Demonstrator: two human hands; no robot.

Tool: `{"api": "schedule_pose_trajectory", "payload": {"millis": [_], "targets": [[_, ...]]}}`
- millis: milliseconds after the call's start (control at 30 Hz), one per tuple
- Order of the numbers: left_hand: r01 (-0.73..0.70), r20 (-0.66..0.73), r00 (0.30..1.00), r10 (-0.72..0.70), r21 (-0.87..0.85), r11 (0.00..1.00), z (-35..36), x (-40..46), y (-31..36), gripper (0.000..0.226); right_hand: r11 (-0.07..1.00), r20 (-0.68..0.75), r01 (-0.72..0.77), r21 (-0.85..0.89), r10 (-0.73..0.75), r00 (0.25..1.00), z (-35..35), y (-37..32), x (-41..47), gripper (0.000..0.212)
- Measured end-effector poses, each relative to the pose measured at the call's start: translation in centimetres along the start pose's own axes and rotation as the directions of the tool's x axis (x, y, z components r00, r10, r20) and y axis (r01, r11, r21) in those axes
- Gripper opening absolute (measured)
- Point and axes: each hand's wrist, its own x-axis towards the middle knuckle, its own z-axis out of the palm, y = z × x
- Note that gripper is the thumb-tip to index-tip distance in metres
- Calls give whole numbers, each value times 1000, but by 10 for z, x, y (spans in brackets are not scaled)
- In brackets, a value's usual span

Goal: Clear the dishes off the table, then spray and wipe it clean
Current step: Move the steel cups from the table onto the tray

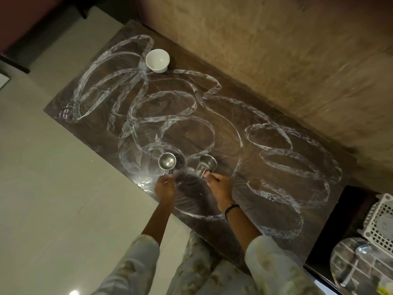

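Note:
A dark wooden table [244, 128] is covered with looping white smear marks. Two steel cups stand near its near edge. My left hand [164, 188] pinches the handle of the left steel cup [167, 161]. The handle of the right steel cup [207, 166] is gripped by my right hand [220, 188]. Both cups are upright and look empty. A white bowl [157, 60] sits alone at the table's far end.
A brown textured wall [287, 50] runs along the table's far side. Pale floor tiles [42, 188] lie to the left. At the lower right stand a white plastic basket [380, 222] and a steel plate with a spoon [357, 262].

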Motion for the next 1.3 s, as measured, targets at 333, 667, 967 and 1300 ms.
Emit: {"api": "schedule_pose_trajectory", "payload": {"millis": [333, 667, 967, 1300], "targets": [[9, 61, 997, -38, 423, 906, 4, 48, 0, 31, 999, 5, 2, -40, -1, 1000, -12, 10, 4, 21], [174, 332, 924, -190, 78, 982, 12, 18, -11, 20, 998, -26, -4, -58, 3, 1000, -31, 17, -13, 19], [229, 514, 828, -223, 53, 972, 64, -78, -25, 20, 998, -204, 54, 41, -44, 978, -110, 49, -33, 25], [143, 599, 786, -150, 60, 988, 158, -221, -70, 37, 960, -348, 152, 234, -64, 935, -271, 115, -93, 18]]}}
